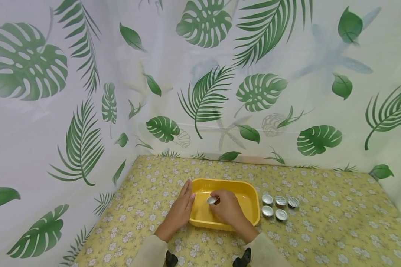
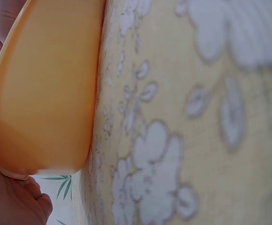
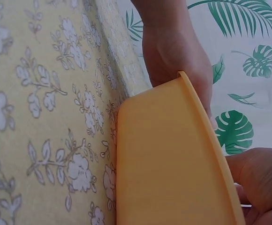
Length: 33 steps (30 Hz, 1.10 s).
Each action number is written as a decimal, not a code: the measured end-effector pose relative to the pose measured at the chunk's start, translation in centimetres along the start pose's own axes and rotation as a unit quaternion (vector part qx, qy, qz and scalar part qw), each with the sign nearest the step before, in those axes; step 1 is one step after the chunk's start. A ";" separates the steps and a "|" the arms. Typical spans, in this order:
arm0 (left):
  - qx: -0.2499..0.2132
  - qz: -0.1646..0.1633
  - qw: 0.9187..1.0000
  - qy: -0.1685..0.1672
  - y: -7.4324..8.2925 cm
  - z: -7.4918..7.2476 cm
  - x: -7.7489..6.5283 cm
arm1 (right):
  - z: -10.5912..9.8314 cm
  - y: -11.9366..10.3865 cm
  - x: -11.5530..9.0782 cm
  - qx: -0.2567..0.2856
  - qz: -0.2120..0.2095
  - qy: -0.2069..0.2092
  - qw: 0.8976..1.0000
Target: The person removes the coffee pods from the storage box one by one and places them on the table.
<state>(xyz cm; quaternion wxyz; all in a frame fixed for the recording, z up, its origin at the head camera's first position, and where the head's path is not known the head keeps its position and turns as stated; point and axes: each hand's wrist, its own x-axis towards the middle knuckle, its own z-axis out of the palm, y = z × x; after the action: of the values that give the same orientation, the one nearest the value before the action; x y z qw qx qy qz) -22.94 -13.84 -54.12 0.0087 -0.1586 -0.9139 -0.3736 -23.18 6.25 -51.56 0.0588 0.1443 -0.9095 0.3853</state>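
Note:
A yellow plastic tub [image 1: 252, 185] stands on the table. My left hand [image 1: 180, 209] holds its left rim, thumb over the edge and fingers along the outer wall; in the left wrist view those fingers [image 2: 33, 199] show at the tub's end. Inside the tub, my right hand [image 1: 228, 207] pinches a small round capsule [image 1: 211, 200] with a silver top, tilted toward the left. Its underside is hidden by my fingers. From the right wrist view, the tub wall [image 3: 169, 154] hides the capsule, and only part of the right hand [image 3: 262, 183] shows above the rim.
Right of the tub, several similar silver-topped capsules [image 1: 280, 201] with dark sides stand in two loose rows. A yellow flowered cloth [image 1: 337, 222] covers the table. Leaf-printed white curtains [image 1: 217, 122] hang behind and at the left.

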 end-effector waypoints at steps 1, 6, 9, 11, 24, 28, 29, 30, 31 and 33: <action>0.000 0.002 1.000 0.003 0.0 0.0 0.0 | -0.2 0.0 -0.1 0.000 0.001 0.000 1.000; -0.003 0.011 1.000 0.011 0.2 0.0 0.0 | -1.2 -0.1 -0.7 0.004 0.000 0.009 1.000; 0.000 0.014 1.000 0.013 0.3 0.0 0.1 | -1.8 -0.2 -1.1 0.008 -0.005 0.017 1.000; 0.002 0.015 1.000 0.013 0.3 0.0 0.1 | -2.1 -0.2 -1.4 0.010 -0.009 0.022 1.000; 0.005 0.008 1.000 -0.005 0.1 0.0 -0.1 | -3.8 0.1 -2.9 0.020 -0.023 0.039 0.999; 0.004 0.005 1.000 -0.007 0.1 0.0 -0.1 | -4.1 0.2 -3.3 0.029 -0.013 0.039 0.999; 0.005 0.003 1.000 -0.008 0.2 0.0 -0.1 | -4.2 0.2 -3.4 0.032 -0.010 0.038 0.999; 0.004 0.004 1.000 -0.007 0.2 0.0 -0.1 | -4.3 0.2 -3.5 0.035 -0.006 0.037 0.999; 0.003 0.003 1.000 -0.006 0.2 0.0 -0.1 | -4.3 0.2 -3.6 0.039 -0.003 0.037 0.999; 0.000 0.004 1.000 -0.004 0.3 -0.1 -0.1 | -4.4 0.2 -3.7 0.044 0.002 0.039 0.998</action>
<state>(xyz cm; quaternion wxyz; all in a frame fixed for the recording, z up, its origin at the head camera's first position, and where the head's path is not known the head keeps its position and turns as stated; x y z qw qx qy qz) -22.73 -13.74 -53.90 0.0069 -0.1633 -0.9135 -0.3726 -19.70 10.32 -49.43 0.0875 0.1297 -0.8890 0.4303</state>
